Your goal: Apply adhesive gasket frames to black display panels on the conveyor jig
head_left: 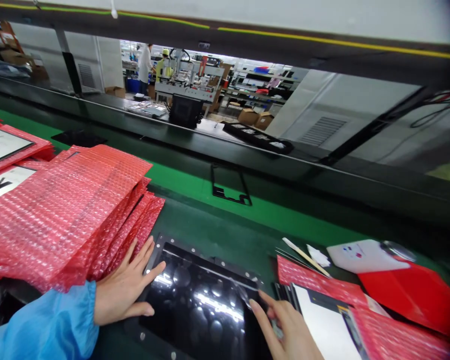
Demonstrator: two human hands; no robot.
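Note:
A glossy black panel point(202, 300) with a studded metal frame lies flat on the green mat in front of me. My left hand point(125, 285), in a blue sleeve, rests open with spread fingers on the panel's left edge, beside a stack of red bubble-wrap bags point(67, 210). My right hand point(285, 327) sits at the panel's right edge, fingers curled, pinching what looks like a thin clear film tab; the thing it holds is hard to make out.
Red bubble bags with a white-faced panel point(322, 320) lie at the right, with a thin stick point(305, 257) and a white pad point(363, 255). A black frame point(230, 185) lies on the green belt. People stand at machines far behind.

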